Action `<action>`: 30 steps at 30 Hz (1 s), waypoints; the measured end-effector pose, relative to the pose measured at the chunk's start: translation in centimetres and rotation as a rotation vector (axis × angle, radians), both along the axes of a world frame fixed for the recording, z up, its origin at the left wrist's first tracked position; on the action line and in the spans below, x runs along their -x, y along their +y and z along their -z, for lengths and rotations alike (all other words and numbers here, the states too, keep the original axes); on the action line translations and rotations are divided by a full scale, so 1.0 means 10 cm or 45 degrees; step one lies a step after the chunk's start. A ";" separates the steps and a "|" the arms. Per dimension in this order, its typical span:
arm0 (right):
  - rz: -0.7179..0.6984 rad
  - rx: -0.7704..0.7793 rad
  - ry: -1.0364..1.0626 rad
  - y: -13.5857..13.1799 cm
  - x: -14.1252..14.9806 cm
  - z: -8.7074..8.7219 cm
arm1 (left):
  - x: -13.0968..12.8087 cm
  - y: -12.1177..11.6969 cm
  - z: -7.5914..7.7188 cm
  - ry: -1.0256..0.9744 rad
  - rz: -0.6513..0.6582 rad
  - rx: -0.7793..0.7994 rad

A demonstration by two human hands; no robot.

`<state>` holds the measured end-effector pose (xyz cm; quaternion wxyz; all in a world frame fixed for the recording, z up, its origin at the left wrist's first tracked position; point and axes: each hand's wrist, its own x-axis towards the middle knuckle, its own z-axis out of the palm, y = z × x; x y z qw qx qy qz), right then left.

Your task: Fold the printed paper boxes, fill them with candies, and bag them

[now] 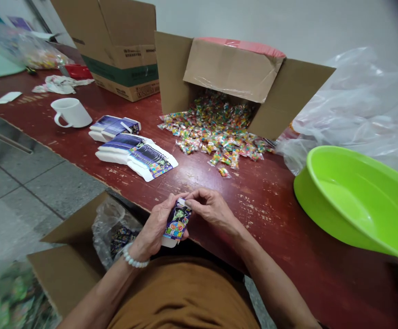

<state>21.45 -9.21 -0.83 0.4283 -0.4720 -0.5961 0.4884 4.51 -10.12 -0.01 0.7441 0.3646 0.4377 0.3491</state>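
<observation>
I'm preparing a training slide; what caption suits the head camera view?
Left hand holds a purple box, right hand at its upper end; candy packets spill from a carton.

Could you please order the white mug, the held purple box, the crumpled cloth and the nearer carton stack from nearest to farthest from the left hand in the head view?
1. Purple box: held in the left hand.
2. Nearer carton stack: ahead and to the left.
3. White mug: farther left.
4. Crumpled cloth: beyond the mug.
</observation>
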 end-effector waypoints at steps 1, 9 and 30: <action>0.003 0.040 0.029 0.01 0.00 0.00 | 0.01 0.00 0.00 -0.001 0.007 0.002; 0.053 -0.074 0.002 -0.04 0.03 -0.01 | 0.03 0.02 0.03 0.018 0.007 -0.015; 0.046 -0.208 -0.226 0.02 0.06 -0.08 | 0.00 0.01 -0.01 0.145 -0.041 -0.030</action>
